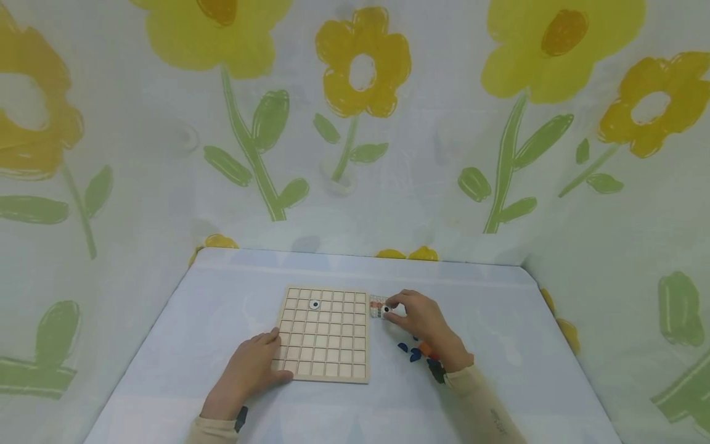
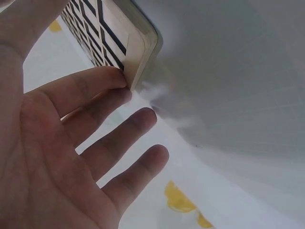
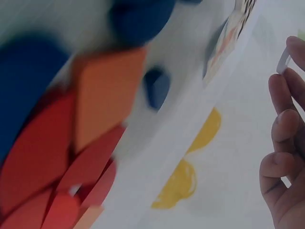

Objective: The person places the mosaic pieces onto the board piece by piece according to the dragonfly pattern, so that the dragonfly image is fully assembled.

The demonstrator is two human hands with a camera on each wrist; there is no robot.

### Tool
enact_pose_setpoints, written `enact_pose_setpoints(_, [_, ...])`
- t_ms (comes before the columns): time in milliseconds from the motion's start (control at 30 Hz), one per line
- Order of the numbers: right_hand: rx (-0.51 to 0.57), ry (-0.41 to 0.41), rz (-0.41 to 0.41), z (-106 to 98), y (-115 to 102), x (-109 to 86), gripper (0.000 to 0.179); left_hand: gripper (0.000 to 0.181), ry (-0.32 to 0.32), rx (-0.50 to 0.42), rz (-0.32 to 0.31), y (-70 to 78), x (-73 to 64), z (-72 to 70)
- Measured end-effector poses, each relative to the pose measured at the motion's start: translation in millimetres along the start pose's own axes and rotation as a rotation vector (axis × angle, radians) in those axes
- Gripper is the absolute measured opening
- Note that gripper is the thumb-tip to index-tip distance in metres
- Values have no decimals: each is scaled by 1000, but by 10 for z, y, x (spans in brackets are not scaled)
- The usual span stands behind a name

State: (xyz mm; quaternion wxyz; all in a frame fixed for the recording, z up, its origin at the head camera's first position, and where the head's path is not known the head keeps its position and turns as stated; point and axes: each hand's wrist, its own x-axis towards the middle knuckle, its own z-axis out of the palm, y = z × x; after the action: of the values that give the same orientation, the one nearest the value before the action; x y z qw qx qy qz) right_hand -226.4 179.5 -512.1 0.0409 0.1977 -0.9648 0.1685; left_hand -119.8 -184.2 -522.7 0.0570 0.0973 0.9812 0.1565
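A square wooden grid board [image 1: 327,381] lies flat on the table. My left hand [image 1: 249,367] rests at its near left corner, fingers against the left edge and thumb by the near edge; the left wrist view shows loosely extended fingers [image 2: 138,121], some touching the wood. One white disc [image 1: 315,304] with a dark centre sits in the board's upper rows. Between thumb and fingertips, my right hand [image 1: 418,317] pinches a similar dotted disc [image 1: 386,309], seen edge-on as a thin white disc [image 3: 283,61] in the right wrist view. A printed card [image 1: 375,306], partly hidden by that hand, lies beside the board.
Under and beside the right forearm lie loose blue pieces [image 1: 415,354], an orange piece [image 3: 109,95] and several red pieces [image 3: 43,148]. A white cloth covers the table [image 1: 222,277]. Flower-printed fabric [image 1: 416,185] rises behind and at both sides.
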Motion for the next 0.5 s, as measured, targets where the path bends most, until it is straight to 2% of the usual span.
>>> enact_pose_setpoints(200, [13, 14, -127, 124, -229, 100, 27, 91, -17, 18, -24, 16, 11, 6])
enact_pose_setpoints(500, [44, -6, -150, 196, -598, 354, 28, 90, -23, 24, -23, 63, 20, -48])
